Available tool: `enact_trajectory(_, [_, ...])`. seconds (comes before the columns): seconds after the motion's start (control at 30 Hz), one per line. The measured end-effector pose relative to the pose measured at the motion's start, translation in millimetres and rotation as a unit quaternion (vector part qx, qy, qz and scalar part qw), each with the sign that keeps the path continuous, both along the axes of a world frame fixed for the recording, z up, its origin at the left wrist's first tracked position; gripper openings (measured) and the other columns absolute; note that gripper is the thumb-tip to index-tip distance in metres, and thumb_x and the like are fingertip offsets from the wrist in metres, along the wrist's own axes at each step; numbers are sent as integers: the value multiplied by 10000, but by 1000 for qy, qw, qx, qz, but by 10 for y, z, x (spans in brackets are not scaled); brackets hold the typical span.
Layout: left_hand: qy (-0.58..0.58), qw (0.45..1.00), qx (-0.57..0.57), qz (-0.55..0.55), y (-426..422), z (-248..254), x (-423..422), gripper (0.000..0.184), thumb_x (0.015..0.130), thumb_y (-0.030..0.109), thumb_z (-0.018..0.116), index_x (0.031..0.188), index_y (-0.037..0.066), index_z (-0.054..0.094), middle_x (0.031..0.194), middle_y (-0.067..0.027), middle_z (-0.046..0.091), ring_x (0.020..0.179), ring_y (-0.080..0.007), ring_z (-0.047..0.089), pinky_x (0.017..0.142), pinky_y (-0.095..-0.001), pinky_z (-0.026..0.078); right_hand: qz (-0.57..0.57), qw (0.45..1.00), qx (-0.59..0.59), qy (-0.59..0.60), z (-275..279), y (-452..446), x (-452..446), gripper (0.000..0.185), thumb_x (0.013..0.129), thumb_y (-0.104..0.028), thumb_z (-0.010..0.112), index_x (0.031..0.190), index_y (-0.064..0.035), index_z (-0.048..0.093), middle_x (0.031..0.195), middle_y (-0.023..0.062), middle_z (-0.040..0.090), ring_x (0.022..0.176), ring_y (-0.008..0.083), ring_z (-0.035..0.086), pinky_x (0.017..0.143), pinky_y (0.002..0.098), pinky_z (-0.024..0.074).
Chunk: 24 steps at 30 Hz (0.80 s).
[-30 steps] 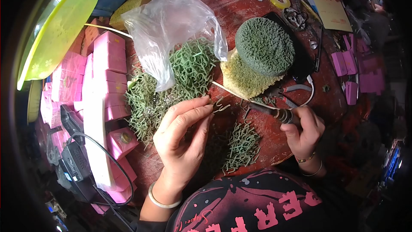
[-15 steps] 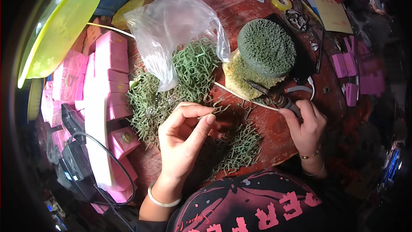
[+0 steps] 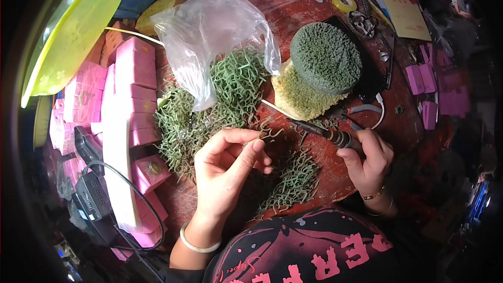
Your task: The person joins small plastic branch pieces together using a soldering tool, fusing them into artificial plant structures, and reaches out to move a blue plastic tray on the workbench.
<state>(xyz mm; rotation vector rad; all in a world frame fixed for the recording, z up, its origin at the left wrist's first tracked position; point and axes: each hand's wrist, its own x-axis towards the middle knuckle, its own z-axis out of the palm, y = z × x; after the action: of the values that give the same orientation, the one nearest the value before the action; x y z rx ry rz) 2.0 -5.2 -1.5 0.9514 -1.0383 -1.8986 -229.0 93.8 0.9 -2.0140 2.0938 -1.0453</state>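
Observation:
Between thumb and forefinger, my left hand (image 3: 226, 165) pinches a small branching green twig-like piece (image 3: 272, 133). My right hand (image 3: 368, 158) is closed round the handle of what looks like a soldering iron (image 3: 329, 135). Its dark tip points left, toward the pinched piece, with a gap between them. Behind my left hand lies a large heap of curly green pieces (image 3: 238, 81), and a smaller pile (image 3: 296, 178) sits nearer my body. Beyond the iron, a round block with a crumbly green top (image 3: 326, 57) rests on a yellowish sponge-like pad (image 3: 298, 97).
A clear plastic bag (image 3: 209, 31) partly covers the large heap. Pink blocks (image 3: 137, 63) stack up at left, beside a black device with a cable (image 3: 94, 199). Yellow tape (image 3: 343, 2) and scissors (image 3: 362, 23) lie at the back right of the red table (image 3: 340, 165).
My right hand has turned the iron and brought it nearer me, its tip off the pad and lower left. My left hand stays almost in place with the green piece.

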Motion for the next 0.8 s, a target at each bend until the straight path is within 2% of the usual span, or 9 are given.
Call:
enact_trajectory(0.17, [3,1000,4,-8,-5,4,2,116,926,-14,620,1039,-38,622,837,-89,666,717,-143,659,635,-276,577,-5,1000,-7,2,-26,-5,-1,424,824,-401,753,807,-25,559,642,90,507,500,261,520,453,349,400])
enact_trajectory(0.33, [37,996,76,-21,-33,5,31,136,948,60,614,1041,-38,622,822,-89,660,690,-157,653,612,-282,572,-61,997,-5,44,-19,7,-50,409,808,-388,771,817,-34,567,637,93,514,499,282,516,455,368,410])
enact_trajectory(0.47, [51,989,138,-23,-68,45,45,174,970,123,594,1047,-30,625,814,-87,655,657,-152,641,584,-276,564,-92,992,36,75,-7,18,-127,350,800,-314,794,830,-38,581,653,111,538,515,299,535,459,375,415])
enact_trajectory(0.53, [91,975,194,-56,-97,26,87,205,985,168,574,1049,-18,631,811,-80,649,621,-137,618,544,-259,542,-83,993,29,73,0,-2,-122,330,804,-289,794,827,-38,581,654,115,542,515,305,536,461,377,416])
enact_trajectory(0.57, [96,971,213,-51,-99,30,79,221,993,196,560,1045,-9,624,792,-67,636,574,-119,582,485,-231,498,-87,993,23,74,-1,4,-116,329,805,-288,793,827,-37,581,652,115,541,515,305,536,463,377,417])
enact_trajectory(0.6, [95,971,213,-50,-106,25,98,221,993,196,560,1045,-9,624,792,-67,636,574,-119,582,485,-231,498,-92,993,18,75,-4,6,-110,328,806,-287,791,826,-37,581,651,116,541,515,305,536,464,377,418])
enact_trajectory(0.7, [168,939,296,-44,-128,27,112,231,1013,219,517,1041,2,591,712,-53,593,479,-120,521,382,-200,407,-91,993,25,71,7,2,-110,328,805,-288,791,827,-37,581,651,116,541,515,305,539,466,376,419])
enact_trajectory(0.8, [197,928,310,-57,-133,30,137,238,1025,231,490,1041,11,577,680,-64,585,443,-126,510,361,-198,398,-88,992,31,81,-15,-4,-112,330,805,-290,791,827,-37,581,649,114,538,513,302,535,465,374,418])
